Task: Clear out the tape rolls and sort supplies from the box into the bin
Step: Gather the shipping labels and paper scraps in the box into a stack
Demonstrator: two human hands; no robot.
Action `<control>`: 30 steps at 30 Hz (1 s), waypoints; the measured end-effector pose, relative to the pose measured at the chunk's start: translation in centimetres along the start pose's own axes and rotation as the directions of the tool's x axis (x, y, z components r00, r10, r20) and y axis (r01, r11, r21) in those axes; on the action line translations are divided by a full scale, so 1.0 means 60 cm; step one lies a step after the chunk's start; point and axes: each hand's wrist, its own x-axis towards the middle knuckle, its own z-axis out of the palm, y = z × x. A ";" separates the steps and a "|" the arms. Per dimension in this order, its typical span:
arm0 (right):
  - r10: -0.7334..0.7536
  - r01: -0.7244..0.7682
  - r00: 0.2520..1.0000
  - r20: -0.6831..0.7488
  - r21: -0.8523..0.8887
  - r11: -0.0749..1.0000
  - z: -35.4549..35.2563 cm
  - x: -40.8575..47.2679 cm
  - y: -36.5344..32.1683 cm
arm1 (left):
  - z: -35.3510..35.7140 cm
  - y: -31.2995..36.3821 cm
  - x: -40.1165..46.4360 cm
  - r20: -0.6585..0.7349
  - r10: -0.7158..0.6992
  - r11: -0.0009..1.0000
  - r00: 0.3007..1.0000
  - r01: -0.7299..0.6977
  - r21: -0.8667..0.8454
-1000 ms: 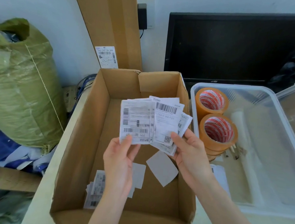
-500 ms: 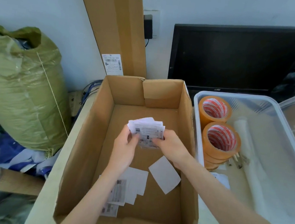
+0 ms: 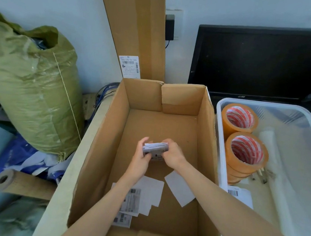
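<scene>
**Soft, even light; wide-angle bend at the edges**

Bright, diffuse light fills the scene, with no hard shadows. The cardboard box [image 3: 206, 127] shades its own floor faintly along the left wall. The clear bin [image 3: 221, 113] looks hazy, washed pale toward the right edge. Straight lines bow outward near the corners. Slight softness blurs the printed labels [image 3: 130, 200].

the bin [image 3: 221, 113] sits right of the box [image 3: 111, 124]; tape rolls [image 3: 247, 150] in it; monitor [image 3: 263, 62] behind; sack [image 3: 30, 88] left.
</scene>
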 end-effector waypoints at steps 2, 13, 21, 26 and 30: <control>-0.012 0.013 0.999 0.030 -0.017 1.000 -0.002 0.000 0.000 | 0.012 0.008 0.005 0.015 -0.042 0.998 0.999 0.043 -0.048; -0.129 0.130 0.992 -0.018 0.102 0.986 -0.077 -0.046 -0.067 | 0.016 0.122 -0.010 -0.098 -0.121 0.887 0.988 0.063 -0.457; -0.171 0.157 0.983 0.070 0.178 0.971 -0.192 -0.184 -0.046 | 0.055 0.225 -0.074 -0.040 0.046 0.724 0.998 -0.061 -0.688; -0.194 0.202 0.979 -0.057 0.261 0.944 -0.234 -0.245 0.006 | 0.116 0.246 -0.122 0.106 0.145 0.738 0.984 -0.036 -0.674; -0.203 0.235 0.971 -0.127 0.346 0.908 -0.256 -0.265 0.037 | 0.162 0.260 -0.156 0.201 0.082 0.588 0.976 0.115 -0.801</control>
